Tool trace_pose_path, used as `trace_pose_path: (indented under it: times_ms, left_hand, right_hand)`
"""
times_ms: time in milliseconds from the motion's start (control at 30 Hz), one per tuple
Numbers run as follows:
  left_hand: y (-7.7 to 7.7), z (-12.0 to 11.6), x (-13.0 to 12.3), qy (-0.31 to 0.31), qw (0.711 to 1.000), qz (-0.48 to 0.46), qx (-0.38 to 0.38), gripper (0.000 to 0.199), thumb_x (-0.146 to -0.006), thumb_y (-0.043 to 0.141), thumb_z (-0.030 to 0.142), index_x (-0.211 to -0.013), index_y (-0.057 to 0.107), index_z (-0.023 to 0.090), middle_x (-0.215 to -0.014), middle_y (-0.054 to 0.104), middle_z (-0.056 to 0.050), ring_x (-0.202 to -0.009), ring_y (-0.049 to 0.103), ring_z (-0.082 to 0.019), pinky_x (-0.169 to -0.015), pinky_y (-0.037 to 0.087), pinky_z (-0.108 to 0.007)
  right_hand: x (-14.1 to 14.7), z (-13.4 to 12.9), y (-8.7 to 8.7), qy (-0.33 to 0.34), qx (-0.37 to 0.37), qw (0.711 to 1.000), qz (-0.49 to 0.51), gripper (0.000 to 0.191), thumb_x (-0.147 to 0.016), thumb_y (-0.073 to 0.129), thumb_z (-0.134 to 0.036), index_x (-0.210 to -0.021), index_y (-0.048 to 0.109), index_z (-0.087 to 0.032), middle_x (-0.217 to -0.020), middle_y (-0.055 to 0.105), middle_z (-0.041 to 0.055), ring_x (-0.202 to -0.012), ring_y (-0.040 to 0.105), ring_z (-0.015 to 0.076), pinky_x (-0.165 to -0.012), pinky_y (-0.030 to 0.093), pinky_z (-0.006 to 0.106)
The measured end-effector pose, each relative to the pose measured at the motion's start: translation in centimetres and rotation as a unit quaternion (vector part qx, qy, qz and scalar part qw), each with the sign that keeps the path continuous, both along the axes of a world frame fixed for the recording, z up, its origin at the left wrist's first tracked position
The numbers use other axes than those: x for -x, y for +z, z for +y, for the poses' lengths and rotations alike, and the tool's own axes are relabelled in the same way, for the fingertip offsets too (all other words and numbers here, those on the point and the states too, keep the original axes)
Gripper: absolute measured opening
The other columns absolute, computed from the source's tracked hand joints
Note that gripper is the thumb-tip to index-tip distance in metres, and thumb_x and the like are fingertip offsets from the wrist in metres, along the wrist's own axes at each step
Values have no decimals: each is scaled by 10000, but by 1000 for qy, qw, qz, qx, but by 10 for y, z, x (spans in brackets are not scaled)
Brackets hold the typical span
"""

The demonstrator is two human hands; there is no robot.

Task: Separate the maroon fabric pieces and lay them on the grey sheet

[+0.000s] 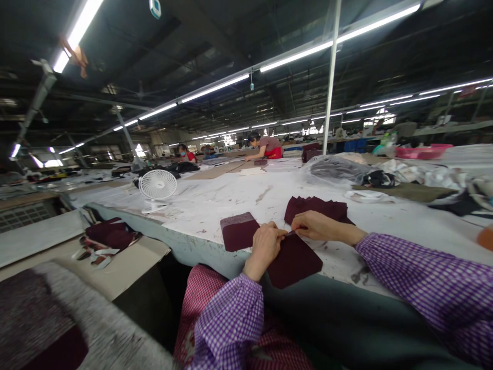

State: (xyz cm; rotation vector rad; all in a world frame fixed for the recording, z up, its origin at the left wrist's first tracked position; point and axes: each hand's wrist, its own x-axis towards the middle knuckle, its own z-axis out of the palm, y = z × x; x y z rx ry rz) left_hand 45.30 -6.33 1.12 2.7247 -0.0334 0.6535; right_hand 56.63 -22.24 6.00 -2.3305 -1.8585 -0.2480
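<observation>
Both of my hands pinch the upper edge of a dark maroon fabric piece (295, 261), whose lower part hangs over the table's front edge. My left hand (266, 249) is closed on its top left corner. Close beside it, my right hand (314, 225) has thumb and fingers pressed together on the same edge. Just left of my left hand lies another maroon piece with a greyish-purple band (239, 231). Behind my right hand rests a pile of maroon fabric pieces with jagged edges (316, 208). The fingertips hide the exact fold of the held edge.
A small white fan (157, 185) stands on the white table (215, 192) to the left. Clear plastic (335, 169) and cloth heaps lie at right, with a pink basin (423, 151) behind. Maroon scraps (111, 234) sit on cardboard at left. A co-worker (269, 147) bends over the table's far part.
</observation>
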Motion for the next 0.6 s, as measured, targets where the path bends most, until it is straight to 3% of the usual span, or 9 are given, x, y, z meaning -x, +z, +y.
trace_pose_path:
  times_ms: [100,200,300,400,467,600]
  left_hand:
    - [4,-2,4,2,1000,19,-21,306,-891,450,212,-1028,706,306,-915,594,-43,-895,538,-195,-778,417,-286]
    - [9,-4,8,8,997,42,-57,357,-904,394,179,-1032,699,312,-955,583,-37,-897,526,-179,-810,410,-282]
    - [11,-5,9,11,996,40,-85,371,-908,378,173,-1046,694,311,-972,578,-38,-885,517,-180,-813,412,-293]
    - [9,-5,9,8,995,32,-96,362,-912,380,185,-1040,695,309,-958,577,-41,-872,512,-185,-806,411,-305]
    - [8,-6,8,8,995,33,-97,359,-910,385,182,-1042,695,308,-957,577,-42,-874,512,-185,-799,406,-306]
    - [11,-6,9,7,996,27,-90,351,-909,396,185,-1055,687,314,-952,578,-43,-881,514,-192,-785,401,-312]
  right_hand:
    - [2,0,-7,34,19,993,-115,168,-841,465,-124,-821,631,-143,-829,629,64,-747,575,167,-666,425,274]
    - [4,-2,-15,95,47,966,-237,197,-854,455,-77,-930,631,-125,-920,623,95,-863,566,202,-724,438,316]
    - [5,-5,-15,108,53,950,-288,226,-840,469,-54,-974,636,-126,-967,627,106,-908,560,219,-794,437,356]
    - [8,-8,-8,57,57,962,-261,235,-826,450,-44,-891,659,-129,-911,644,109,-879,577,224,-805,442,369]
    - [12,-8,-5,33,30,980,-194,305,-805,418,-24,-953,659,-139,-1001,646,111,-925,587,210,-818,452,338]
    - [16,-3,-15,34,-17,998,-58,389,-786,388,-43,-1057,643,-155,-1066,642,96,-969,599,182,-848,463,288]
